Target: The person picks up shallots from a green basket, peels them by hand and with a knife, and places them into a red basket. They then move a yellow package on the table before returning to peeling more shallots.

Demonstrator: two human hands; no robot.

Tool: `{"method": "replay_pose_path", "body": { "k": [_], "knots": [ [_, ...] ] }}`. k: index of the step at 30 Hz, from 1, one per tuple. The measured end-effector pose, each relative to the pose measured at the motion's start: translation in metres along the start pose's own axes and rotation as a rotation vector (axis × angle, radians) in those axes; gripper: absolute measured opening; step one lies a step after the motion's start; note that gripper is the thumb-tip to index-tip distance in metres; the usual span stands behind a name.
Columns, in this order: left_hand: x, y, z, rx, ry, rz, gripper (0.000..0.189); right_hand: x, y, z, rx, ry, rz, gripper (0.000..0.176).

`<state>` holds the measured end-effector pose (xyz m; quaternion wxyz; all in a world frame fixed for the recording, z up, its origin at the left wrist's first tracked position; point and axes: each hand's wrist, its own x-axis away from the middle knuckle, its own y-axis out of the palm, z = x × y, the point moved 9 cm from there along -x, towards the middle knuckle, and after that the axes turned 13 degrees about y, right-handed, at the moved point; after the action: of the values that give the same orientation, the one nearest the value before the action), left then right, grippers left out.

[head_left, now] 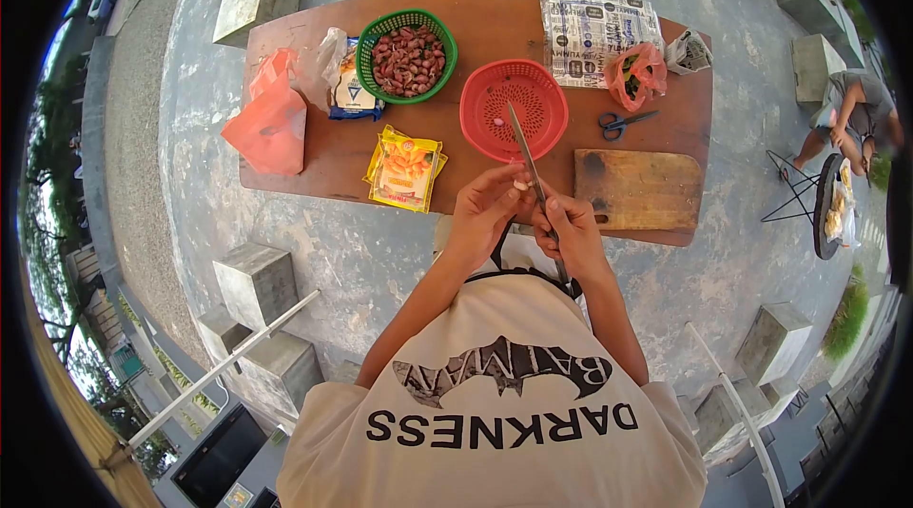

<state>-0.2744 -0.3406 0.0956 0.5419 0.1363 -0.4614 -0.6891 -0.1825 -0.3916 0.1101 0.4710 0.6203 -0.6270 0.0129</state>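
Note:
My left hand (pixel 483 210) pinches a small, pale shallot (pixel 520 185) in front of my body, close to the table's near edge. In my right hand (pixel 571 230) is a long knife (pixel 522 142), its blade slanting up past the shallot and over the red basket. That red plastic basket (pixel 471 127) stands just beyond my hands, with a small pinkish piece (pixel 498 122) lying inside. Farther back to the left, a green basket (pixel 449 70) is filled with unpeeled reddish shallots (pixel 407 61).
On the brown table (pixel 333 161) lie a wooden cutting board (pixel 637 189), scissors (pixel 623 123), yellow packets (pixel 406 168), a blue-white packet (pixel 352 89) and an orange plastic bag (pixel 271 123). Printed paper (pixel 590 32) and a red bag (pixel 635 75) lie at back right. A person (pixel 851 108) sits at far right.

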Motion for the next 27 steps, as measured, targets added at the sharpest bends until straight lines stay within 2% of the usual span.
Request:
{"method": "replay_pose_path", "body": {
  "k": [2,6,9,11,15,17,20,21,24,26,27],
  "knots": [
    [-0.005,0.001,0.016,-0.561,0.193,-0.077,0.026,0.0,-0.004,-0.001,0.039,-0.04,0.055,0.05],
    [-0.002,-0.003,0.013,-0.571,0.158,-0.058,0.027,-0.001,-0.007,0.005,0.04,-0.013,0.097,0.047],
    [0.0,0.002,0.018,-0.504,0.253,-0.071,0.027,0.001,-0.003,0.002,0.097,-0.037,0.087,0.044],
    [-0.001,-0.002,0.019,-0.65,0.255,-0.112,0.028,0.002,-0.004,0.008,0.029,0.019,0.077,0.042],
    [0.0,-0.006,0.016,-0.593,0.174,-0.14,0.028,0.004,-0.007,0.007,0.015,0.026,0.028,0.042],
    [0.002,-0.012,0.008,-0.361,0.055,-0.067,0.026,0.009,-0.024,-0.005,-0.117,-0.02,0.119,0.043],
    [0.004,-0.014,0.01,-0.208,0.059,-0.069,0.023,0.019,-0.052,-0.015,-0.108,-0.073,0.252,0.045],
    [0.004,-0.019,0.009,-0.207,0.059,-0.068,0.023,0.025,-0.063,-0.016,-0.087,-0.076,0.333,0.046],
    [0.003,-0.017,0.01,-0.216,0.138,-0.176,0.025,0.035,-0.076,-0.009,-0.014,-0.063,0.409,0.05],
    [0.003,-0.021,0.01,-0.366,0.083,-0.031,0.026,0.039,-0.082,-0.002,0.044,-0.076,0.459,0.052],
    [0.002,-0.016,0.011,-0.364,0.083,-0.033,0.026,0.04,-0.08,-0.001,0.065,-0.118,0.444,0.052]
  ]
}}
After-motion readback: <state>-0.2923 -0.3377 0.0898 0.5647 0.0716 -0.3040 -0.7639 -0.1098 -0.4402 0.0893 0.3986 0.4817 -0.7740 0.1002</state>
